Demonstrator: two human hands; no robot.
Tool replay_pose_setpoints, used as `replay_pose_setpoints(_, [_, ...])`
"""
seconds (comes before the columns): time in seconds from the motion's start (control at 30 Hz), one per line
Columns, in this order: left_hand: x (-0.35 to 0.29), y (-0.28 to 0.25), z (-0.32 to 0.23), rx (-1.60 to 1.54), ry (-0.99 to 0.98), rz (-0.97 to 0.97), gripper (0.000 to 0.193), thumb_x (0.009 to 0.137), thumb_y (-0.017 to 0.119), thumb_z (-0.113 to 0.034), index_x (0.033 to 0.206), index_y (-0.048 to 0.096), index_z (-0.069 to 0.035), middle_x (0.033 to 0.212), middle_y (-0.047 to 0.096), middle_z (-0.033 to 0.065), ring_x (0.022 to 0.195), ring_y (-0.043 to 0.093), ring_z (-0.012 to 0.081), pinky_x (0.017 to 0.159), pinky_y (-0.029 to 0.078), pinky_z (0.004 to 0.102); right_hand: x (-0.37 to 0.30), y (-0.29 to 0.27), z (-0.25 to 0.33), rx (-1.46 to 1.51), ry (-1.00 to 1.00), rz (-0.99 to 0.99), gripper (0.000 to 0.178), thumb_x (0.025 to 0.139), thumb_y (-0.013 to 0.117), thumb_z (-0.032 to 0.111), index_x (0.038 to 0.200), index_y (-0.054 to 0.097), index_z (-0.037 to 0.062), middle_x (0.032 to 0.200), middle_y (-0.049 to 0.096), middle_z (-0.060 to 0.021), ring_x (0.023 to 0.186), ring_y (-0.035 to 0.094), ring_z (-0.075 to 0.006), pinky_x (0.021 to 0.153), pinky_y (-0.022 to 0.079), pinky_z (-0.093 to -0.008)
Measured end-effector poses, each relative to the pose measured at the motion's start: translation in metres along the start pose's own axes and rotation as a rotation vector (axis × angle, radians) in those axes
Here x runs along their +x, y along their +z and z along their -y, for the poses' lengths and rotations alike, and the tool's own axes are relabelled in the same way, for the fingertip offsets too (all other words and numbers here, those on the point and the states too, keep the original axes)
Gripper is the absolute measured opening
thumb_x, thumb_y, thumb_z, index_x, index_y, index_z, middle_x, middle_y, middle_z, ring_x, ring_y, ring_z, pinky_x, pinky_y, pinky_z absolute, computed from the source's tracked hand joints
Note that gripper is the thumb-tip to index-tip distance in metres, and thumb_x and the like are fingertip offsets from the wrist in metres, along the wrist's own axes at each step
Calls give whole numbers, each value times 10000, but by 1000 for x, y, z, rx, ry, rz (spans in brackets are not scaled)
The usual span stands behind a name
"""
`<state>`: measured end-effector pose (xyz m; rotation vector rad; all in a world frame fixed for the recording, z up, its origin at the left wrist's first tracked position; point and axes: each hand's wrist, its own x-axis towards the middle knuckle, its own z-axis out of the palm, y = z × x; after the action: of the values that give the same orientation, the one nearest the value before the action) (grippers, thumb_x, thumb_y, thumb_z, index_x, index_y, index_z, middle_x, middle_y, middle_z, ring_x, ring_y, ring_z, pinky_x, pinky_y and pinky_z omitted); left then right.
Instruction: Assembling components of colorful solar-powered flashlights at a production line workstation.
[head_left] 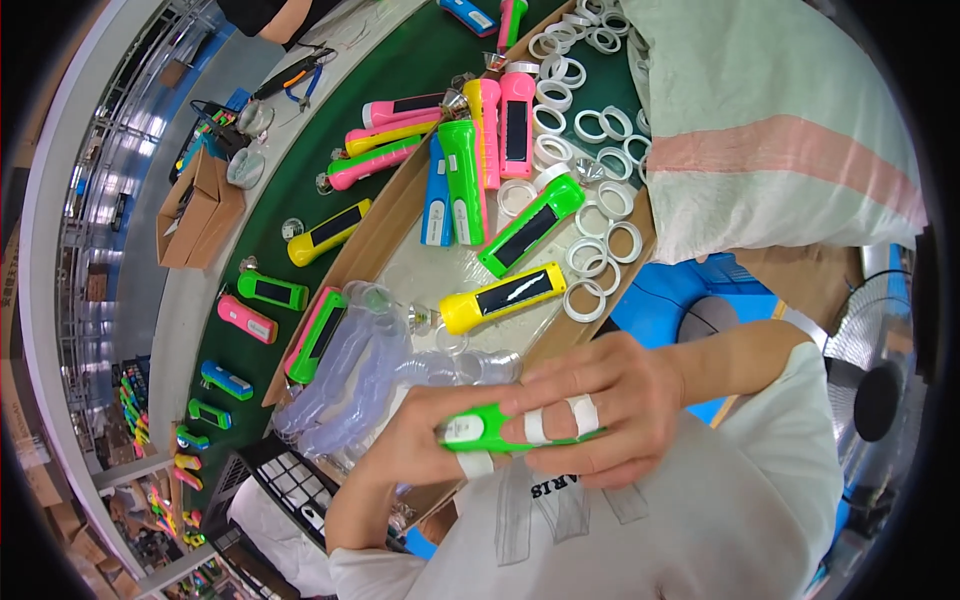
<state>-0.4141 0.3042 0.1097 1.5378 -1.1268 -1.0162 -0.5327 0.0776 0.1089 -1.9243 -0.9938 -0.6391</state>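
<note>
Nearest is a green flashlight (492, 428), held in front of the person's white shirt (690, 520), just at the near end of a cardboard tray (370, 247). The left hand (408, 432) cups its left end, where a white patch shows; the right hand (620, 405) is clasped over the right part, fingers curled across the top. White bands wrap two right fingers and one digit of the left hand.

At far left, an open cardboard box (200, 215) stands on a pale ledge, with blue-handled pliers (303, 90) farther off. Next to the right comes a dark green surface (400, 62) where flashlights lie scattered, among them a pink flashlight (247, 319) and a short yellow flashlight (328, 233).

Inside the tray, clear plastic pieces (350, 370) are heaped at the near left. A yellow flashlight with a dark panel (500, 298) lies to their right, and a black-panelled green flashlight (532, 228) slants beyond it. White rings (566, 300) are strewn along the right side. At far right bulges a white sack (760, 90) with a pink stripe.
</note>
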Motion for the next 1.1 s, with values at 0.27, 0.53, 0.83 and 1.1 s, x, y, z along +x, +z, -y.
replay_pose_setpoints(0.27, [29, 8, 5, 1242, 195, -242, 571, 628, 806, -150, 1167, 631, -78, 1029, 664, 102, 668, 611, 233, 542, 489, 313, -37, 35, -90, 1318, 1494, -654, 338, 939, 501, 258, 959, 625, -56, 923, 676, -174, 851, 666, -211, 807, 528, -301])
replay_pose_setpoints(0.53, [10, 14, 24, 79, -30, -370, 562, 668, 825, -134, 1178, 612, -29, 982, 687, 154, 914, 686, 296, 822, 540, 358, -20, 12, -38, 420, 705, -301, 421, 979, 369, 320, 1142, 561, -18, 1105, 599, -141, 1017, 594, -267, 959, 415, -362])
replay_pose_setpoints(0.83, [50, 2, 24, 1161, 265, -369, 574, 653, 764, -119, 1200, 602, -63, 1060, 644, 123, 733, 610, 223, 610, 508, 329, -28, 14, -82, 1147, 1582, -680, 527, 949, 433, 504, 1162, 567, 41, 1047, 652, -104, 980, 633, -265, 877, 507, -443])
replay_pose_setpoints(1.1, [63, 24, 20, 1094, 185, -300, 644, 576, 743, -94, 1203, 600, -84, 1021, 642, 93, 706, 604, 239, 559, 502, 343, -59, 22, -83, 996, 1405, -778, 348, 956, 423, 296, 912, 617, 11, 873, 654, -124, 829, 632, -197, 776, 496, -319])
